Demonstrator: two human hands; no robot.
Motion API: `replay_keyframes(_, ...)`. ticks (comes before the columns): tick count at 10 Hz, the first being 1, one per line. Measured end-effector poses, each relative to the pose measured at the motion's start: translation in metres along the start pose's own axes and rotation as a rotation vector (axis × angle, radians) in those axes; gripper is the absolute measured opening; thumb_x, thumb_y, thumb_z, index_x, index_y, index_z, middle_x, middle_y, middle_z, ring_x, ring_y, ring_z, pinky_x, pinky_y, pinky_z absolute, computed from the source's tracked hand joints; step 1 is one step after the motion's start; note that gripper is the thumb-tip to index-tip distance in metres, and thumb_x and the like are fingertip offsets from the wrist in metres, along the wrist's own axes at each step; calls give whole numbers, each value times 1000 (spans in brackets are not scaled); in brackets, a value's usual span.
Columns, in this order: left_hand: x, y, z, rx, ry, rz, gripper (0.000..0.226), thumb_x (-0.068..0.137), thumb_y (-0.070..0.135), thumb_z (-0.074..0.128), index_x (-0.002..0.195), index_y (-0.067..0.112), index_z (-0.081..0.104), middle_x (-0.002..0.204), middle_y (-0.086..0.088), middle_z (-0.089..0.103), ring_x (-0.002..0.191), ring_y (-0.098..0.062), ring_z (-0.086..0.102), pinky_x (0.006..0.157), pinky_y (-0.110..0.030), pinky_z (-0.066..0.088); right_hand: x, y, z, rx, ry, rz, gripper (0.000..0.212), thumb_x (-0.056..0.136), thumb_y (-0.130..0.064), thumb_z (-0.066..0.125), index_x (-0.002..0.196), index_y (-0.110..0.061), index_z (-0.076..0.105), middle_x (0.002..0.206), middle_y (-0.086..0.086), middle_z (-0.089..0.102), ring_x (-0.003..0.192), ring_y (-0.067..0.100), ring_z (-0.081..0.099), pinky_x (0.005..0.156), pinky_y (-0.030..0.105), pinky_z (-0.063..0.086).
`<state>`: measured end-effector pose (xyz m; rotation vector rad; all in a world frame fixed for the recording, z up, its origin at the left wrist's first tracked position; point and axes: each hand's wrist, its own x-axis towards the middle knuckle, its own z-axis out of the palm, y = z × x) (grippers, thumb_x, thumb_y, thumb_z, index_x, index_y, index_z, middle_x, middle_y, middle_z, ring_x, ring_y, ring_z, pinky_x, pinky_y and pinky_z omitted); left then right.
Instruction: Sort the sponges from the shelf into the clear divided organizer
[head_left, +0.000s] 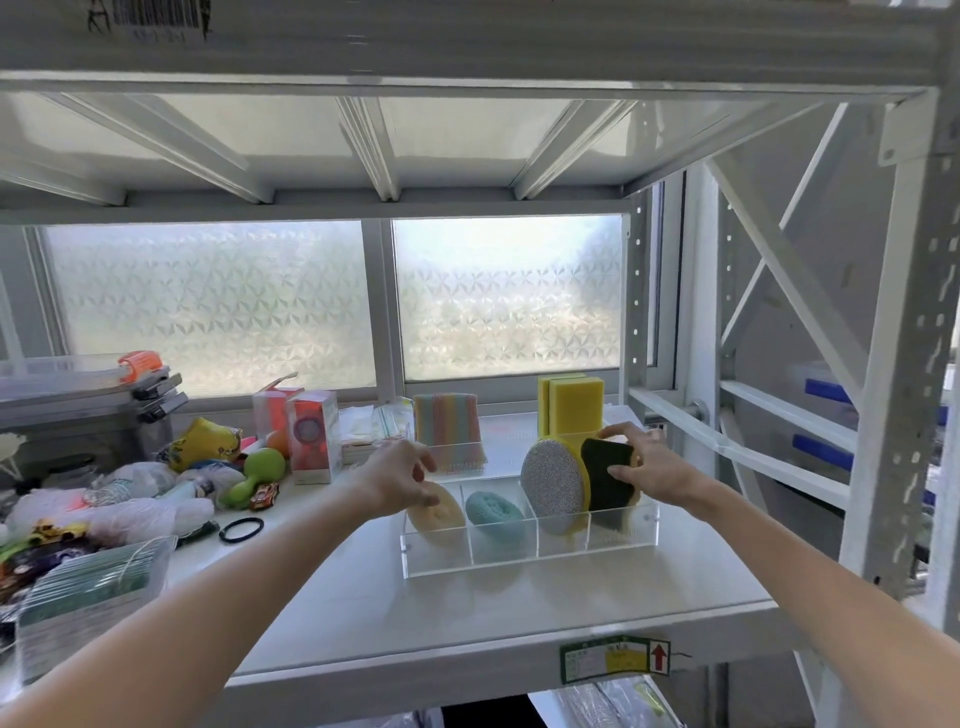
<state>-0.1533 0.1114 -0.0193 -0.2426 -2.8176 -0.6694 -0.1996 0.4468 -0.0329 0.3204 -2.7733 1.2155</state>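
Placement step, we'd say: our right hand (641, 470) grips the dark scrub sponge (605, 475) at the organizer (524, 564)'s rightmost slot. Next it just needs pushing down and releasing. Left hand (402, 480), fingers loosely curled and holding nothing, hovers over the tan sponge (439, 519) in the leftmost slot.

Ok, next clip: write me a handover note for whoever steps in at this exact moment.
Right hand: gripping the dark green-and-yellow sponge, lowering it into the far-right compartment of the clear organizer.
Left hand: over the far-left compartment, fingers on the beige sponge.
Done: teal sponge lies in the second compartment; round silver scrubber stands in the third.
Left: striped sponges and the yellow sponges stand upright behind, toward the window; I cannot tell whether they are already slotted.
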Motion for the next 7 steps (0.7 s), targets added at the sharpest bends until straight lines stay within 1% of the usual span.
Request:
replay_keyframes(1, -2, 4, 2, 38, 41, -4, 45, 70, 25, 80, 108, 8, 64, 97, -10, 69, 89, -23, 66, 86, -36, 57, -2, 3, 7, 4, 115, 0, 42, 87, -15, 62, 122, -22, 41, 127, 18, 44, 107, 31, 56, 83, 38, 55)
replay_keyframes(2, -4, 1, 6, 45, 98, -14, 38, 74, 26, 76, 105, 8, 65, 97, -10, 70, 91, -24, 67, 87, -39, 56, -5, 7, 11, 102, 141, 79, 44, 86, -23, 64, 121, -17, 38, 122, 16, 54, 110, 30, 57, 92, 46, 52)
replay_keyframes(3, -8, -1, 9, 71, 103, -11, 31, 77, 28, 72, 101, 8, 66, 99, -10, 69, 91, -24, 66, 86, -40, 56, -9, 4, 18, 61, 172, 95, 43, 89, -25, 60, 123, -14, 38, 125, 16, 50, 113, 30, 52, 93, 46, 51)
replay_keyframes(4, -11, 1, 9, 95, 123, 6, 31, 79, 26, 71, 102, 7, 67, 102, -11, 70, 93, -25, 66, 87, -40, 56, -12, 1, 21, 42, 209, 75, 40, 90, -23, 58, 123, -12, 38, 125, 17, 48, 112, 30, 53, 94, 47, 50)
replay_keyframes(5, -16, 6, 1, 85, 74, -10, 31, 83, 28, 68, 103, 5, 67, 106, -12, 69, 96, -25, 65, 88, -38, 55, -20, -7, 19, 68, 149, 117, 51, 90, -33, 57, 130, -11, 35, 129, 18, 50, 115, 30, 52, 97, 44, 47)
replay_keyframes(6, -28, 14, -34, 162, 101, 36, 29, 91, 27, 58, 102, 3, 71, 105, -12, 73, 94, -24, 68, 90, -40, 54, -33, -25, 0, 33, 171, 123, 64, 91, -46, 51, 139, -8, 34, 139, 18, 47, 123, 31, 48, 100, 43, 42)
replay_keyframes(7, -62, 24, -93, 187, 382, 188, 22, 92, 24, 56, 101, 11, 72, 103, 1, 73, 92, -16, 67, 90, -37, 53, -66, -59, -41, 85, 416, -161, 48, 91, -43, 51, 129, -14, 49, 132, 9, 57, 118, 22, 55, 102, 40, 43)
